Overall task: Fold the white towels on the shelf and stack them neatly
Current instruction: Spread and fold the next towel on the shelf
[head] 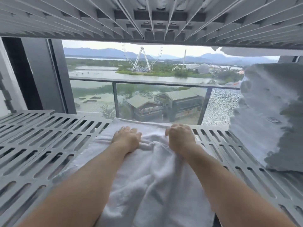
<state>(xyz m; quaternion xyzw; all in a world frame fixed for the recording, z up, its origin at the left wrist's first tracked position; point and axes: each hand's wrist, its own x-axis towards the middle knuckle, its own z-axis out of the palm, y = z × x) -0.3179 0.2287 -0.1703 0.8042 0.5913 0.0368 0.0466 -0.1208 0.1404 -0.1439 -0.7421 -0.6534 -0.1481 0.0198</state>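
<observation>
Head view, single frame logged

- Towel (pixel 152 169): white, lay in the lower centre of the frame on the grey slotted shelf (pixel 41 138). It ran from the shelf's far edge down towards the camera. Its far end was flat, and the cloth between the two wrists was bunched into wrinkles.
- Left hand (pixel 127 138): lower centre, left of the wrinkles. I noted the palm down on the towel with the fingers stretched forward and slightly spread. It pressed on the cloth and grasped nothing.
- Right hand (pixel 180 139): lower centre, just beside the left hand but apart from it. Knuckles were up and the fingers were curled down into the towel, with a gathered fold clenched under them. The fingertips themselves were hidden from me.
- Stack of towels (pixel 270 115): white folded pile at the right edge of the frame, standing on the same shelf, well apart from the hands.
- Upper shelf (pixel 147 22): ribbed underside filled the top of the frame.
- Behind, centre of frame: balcony railing (pixel 147 81) with glass panels, and beyond it water and a Ferris wheel (pixel 141 59)
</observation>
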